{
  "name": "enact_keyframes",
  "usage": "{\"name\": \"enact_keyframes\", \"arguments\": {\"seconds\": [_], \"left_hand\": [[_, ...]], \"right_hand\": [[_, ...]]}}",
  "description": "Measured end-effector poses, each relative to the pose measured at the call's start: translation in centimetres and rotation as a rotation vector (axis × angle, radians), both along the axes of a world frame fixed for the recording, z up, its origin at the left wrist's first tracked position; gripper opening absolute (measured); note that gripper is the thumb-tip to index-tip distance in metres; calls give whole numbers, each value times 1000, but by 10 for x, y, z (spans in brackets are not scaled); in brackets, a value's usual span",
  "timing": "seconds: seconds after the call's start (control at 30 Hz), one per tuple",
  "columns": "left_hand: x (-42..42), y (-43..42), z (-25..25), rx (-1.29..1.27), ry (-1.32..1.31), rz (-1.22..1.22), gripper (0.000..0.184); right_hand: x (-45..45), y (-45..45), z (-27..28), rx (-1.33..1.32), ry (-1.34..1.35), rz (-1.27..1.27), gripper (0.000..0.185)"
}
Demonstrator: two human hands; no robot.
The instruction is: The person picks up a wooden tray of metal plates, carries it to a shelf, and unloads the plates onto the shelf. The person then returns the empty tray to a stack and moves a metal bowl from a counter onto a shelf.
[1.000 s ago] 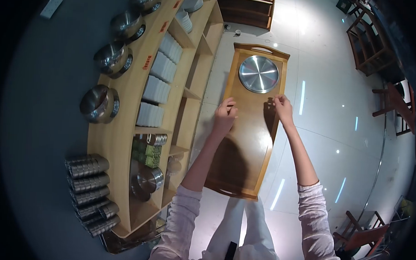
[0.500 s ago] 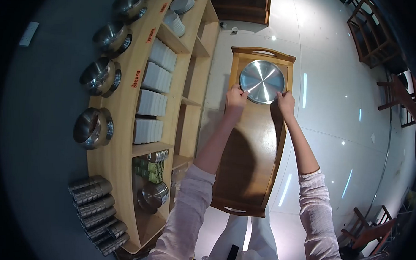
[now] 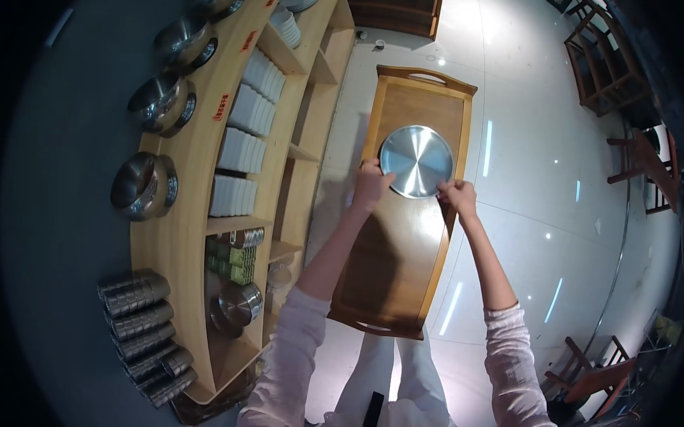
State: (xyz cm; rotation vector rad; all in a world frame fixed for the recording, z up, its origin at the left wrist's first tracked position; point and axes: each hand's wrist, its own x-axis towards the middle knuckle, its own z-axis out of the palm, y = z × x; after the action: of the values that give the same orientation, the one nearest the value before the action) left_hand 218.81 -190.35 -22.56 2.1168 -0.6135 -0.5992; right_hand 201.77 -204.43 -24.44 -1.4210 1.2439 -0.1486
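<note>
A round shiny metal plate [image 3: 417, 161] is over the upper middle of a long wooden tray table [image 3: 393, 253] with handle cut-outs at both ends. My left hand [image 3: 372, 184] is closed on the plate's lower left rim. At the lower right rim, my right hand [image 3: 458, 197] grips the plate between thumb and fingers. Whether the plate touches the wood or is slightly raised cannot be told.
To the left stands a wooden shelf unit [image 3: 183, 245] with metal bowls [image 3: 140, 186] on top, stacked metal cups [image 3: 146, 335] and white dishes [image 3: 233, 196] in compartments. Wooden chairs [image 3: 645, 167] are at the right, a dark cabinet [image 3: 394, 10] at the top.
Both hands have closed on the plate's rim. The plate has moved from the far end of the wooden surface towards me, leaving bare wood behind it.
</note>
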Motion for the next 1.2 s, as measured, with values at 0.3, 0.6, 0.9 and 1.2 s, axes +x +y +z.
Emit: {"name": "enact_keyframes", "arguments": {"seconds": [0.3,0.6,0.9,1.2], "left_hand": [[-108,153,14,-96,173,205,21],[-172,262,72,-393,495,570,35],[-190,399,71,-449,332,832,30],[-189,532,21,-405,296,1008,24]], "right_hand": [[-98,125,17,408,-160,74,13],[-103,210,80,186,-276,301,11],[-46,321,91,240,-316,581,11],[-1,457,26,276,-324,747,10]]}}
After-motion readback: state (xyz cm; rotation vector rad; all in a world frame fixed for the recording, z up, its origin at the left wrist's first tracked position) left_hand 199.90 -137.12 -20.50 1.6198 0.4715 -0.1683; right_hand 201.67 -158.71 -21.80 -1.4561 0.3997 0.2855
